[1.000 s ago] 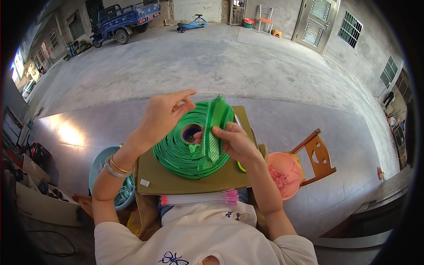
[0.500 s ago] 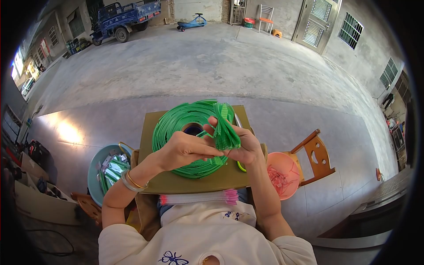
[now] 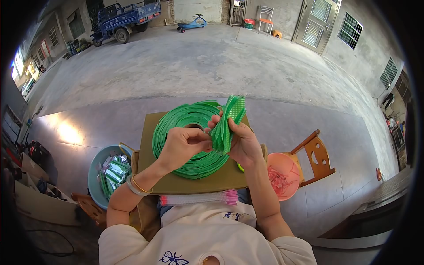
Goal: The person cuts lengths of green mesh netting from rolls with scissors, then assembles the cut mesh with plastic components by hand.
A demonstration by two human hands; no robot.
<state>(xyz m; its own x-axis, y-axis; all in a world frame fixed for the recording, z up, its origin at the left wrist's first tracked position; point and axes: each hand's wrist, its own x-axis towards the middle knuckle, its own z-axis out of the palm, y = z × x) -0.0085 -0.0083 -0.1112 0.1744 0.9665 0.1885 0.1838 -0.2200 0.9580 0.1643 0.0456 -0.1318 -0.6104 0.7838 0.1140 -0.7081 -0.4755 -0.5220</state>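
My right hand is closed around a folded bundle of green patterned ribbon, held upright above the table. My left hand pinches at the lower left side of that bundle; its fingertips are pressed together, and whatever lies between them is too small to make out. Behind and below both hands, a big coiled roll of green ribbon rests flat on the olive-brown table. A yellow-green handle shows partly beside my right wrist. Pink-tipped clear strips lie across my lap.
To the left stands a blue basin holding green and silvery packets. A pink basin with thin red-pink pieces sits at the right, beside a wooden chair. Farther off are a blue three-wheeled truck and a ride-on toy.
The ribbon bundle has risen and tilted to the right, and my right thumb now presses across its front. My left hand has drawn slightly back, its fingers curled into a pinch.
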